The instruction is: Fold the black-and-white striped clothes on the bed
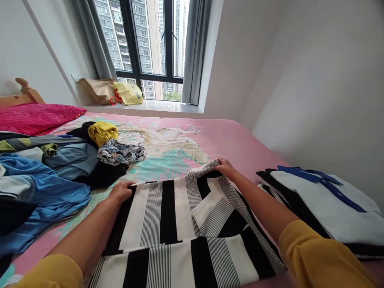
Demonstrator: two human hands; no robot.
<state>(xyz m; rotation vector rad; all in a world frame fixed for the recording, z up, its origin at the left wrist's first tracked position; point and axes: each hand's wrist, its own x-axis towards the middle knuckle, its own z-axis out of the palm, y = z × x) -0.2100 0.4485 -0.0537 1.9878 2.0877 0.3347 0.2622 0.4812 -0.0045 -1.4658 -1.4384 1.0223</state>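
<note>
A black-and-white striped garment [177, 224] lies spread on the bed in front of me. My left hand [120, 191] rests on its far left corner, fingers curled over the cloth edge. My right hand [225, 167] pinches the far right corner, where a fold of the fabric is turned over. Both arms wear yellow sleeves pushed up toward the elbows.
A heap of loose clothes [57, 168], blue, black, yellow and patterned, covers the left of the pink bedsheet [237, 140]. A folded stack [327, 208] with a white and blue top lies at the right by the wall. A magenta pillow [36, 117] and paper bags [114, 91] sit beyond.
</note>
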